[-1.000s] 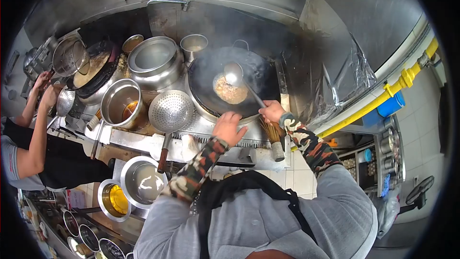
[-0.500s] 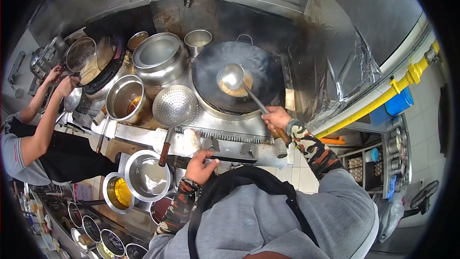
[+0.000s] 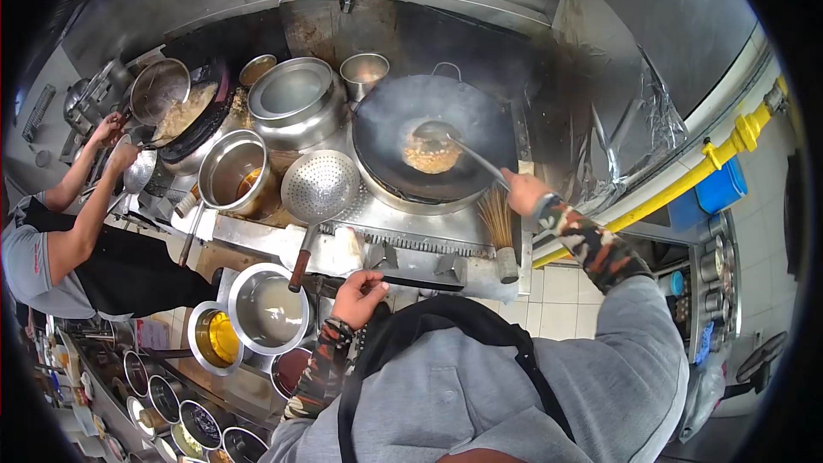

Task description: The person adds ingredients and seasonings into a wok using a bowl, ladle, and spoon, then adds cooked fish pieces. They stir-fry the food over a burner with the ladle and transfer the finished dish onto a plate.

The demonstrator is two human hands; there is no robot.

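My right hand [image 3: 525,194] is closed round the handle of a metal ladle [image 3: 480,157], at the wok's right side. The ladle's bowl lies tilted in a large black wok [image 3: 386,154], touching a pale brownish, lumpy food [image 3: 431,158]. Thin steam hangs over the wok. My left hand [image 3: 358,298] rests by the stove's front edge, thumb apart from the fingers, with nothing visible in it. Close to it are a perforated strainer [image 3: 321,184] with a wooden handle and a steel bowl [image 3: 268,309] of cloudy liquid. A bamboo brush [image 3: 497,223] stands below my right hand.
A co-worker's hands [image 3: 120,154] hold tools at another wok [image 3: 193,116] on the left. A lidded pot [image 3: 296,103], a pot of brown liquid [image 3: 233,173] and a bowl with yellow contents [image 3: 214,339] stand nearby. A yellow pipe [image 3: 677,183] runs along the right.
My right hand has moved up and right. The ladle's bowl has turned and lowered into the food, and more of the brush shows. My left hand stays near the stove edge.
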